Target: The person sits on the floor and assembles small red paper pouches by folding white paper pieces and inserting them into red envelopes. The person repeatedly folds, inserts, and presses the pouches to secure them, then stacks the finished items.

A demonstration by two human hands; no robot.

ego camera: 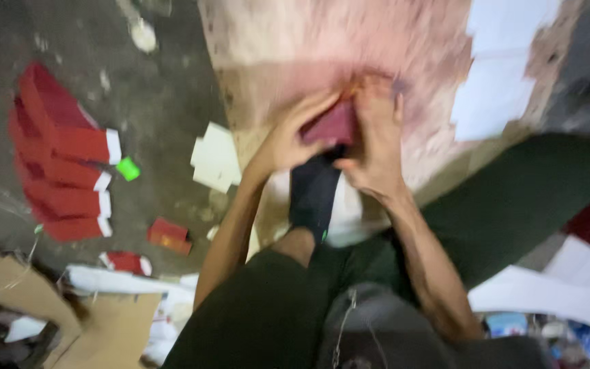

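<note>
Arms were bare, no sleeves. Dark green trousers (513, 198) filled lower centre to right of frame. Dark sock (313, 195) at centre. Thin chain (341, 328) hung at bottom centre.

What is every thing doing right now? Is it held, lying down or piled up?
left hand: gripping the dark red piece.
right hand: gripping it too.
dark red piece: held between both hands, blurred.
red boxes: stacked on the floor.
green bit: lying loose.
white sheets: lying flat.
</note>
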